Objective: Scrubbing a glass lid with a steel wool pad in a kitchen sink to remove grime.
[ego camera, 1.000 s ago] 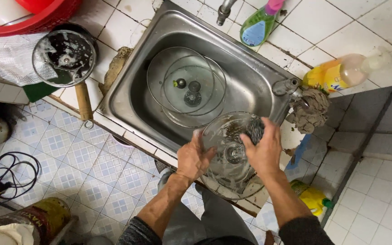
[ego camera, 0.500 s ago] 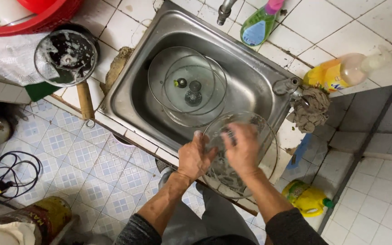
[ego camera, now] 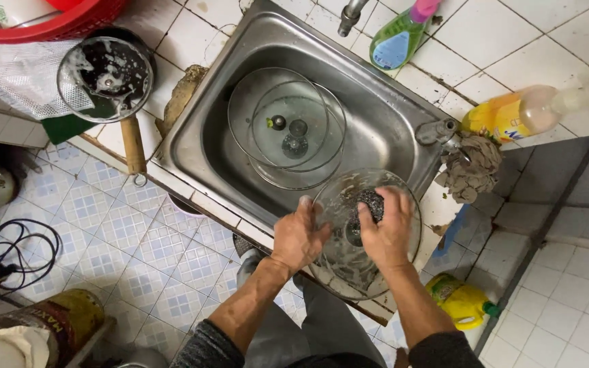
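Overhead view of a tiled washing area with a steel sink [ego camera: 403,129] at the upper centre of the frame. At lower centre, both hands work on a round glass lid [ego camera: 403,201] held over the near rim of the sink. The left hand [ego camera: 299,236] grips the lid's left edge, fingers curled round the rim. The right hand [ego camera: 388,232] is closed on a dark steel-wool scourer [ego camera: 369,202] and presses it against the lid's surface near the centre knob. Suds smear the lower part of the lid.

Inside the sink basin lie further glass lids [ego camera: 288,129], overlapping one another, knobs upward. At upper left, a soapy pan with a wooden handle [ego camera: 133,140] rests on the counter, just below a red basket [ego camera: 56,20]. At the top centre, beside the tap [ego camera: 351,15], stands a green bottle with a pink cap [ego camera: 398,37]. At the right of the sink, a yellow bottle [ego camera: 512,116] lies on its side above a crumpled brown rag [ego camera: 472,170]. A second yellow bottle [ego camera: 461,300] lies on the floor at lower right. A black cable [ego camera: 8,252] coils on the patterned floor tiles at the left.
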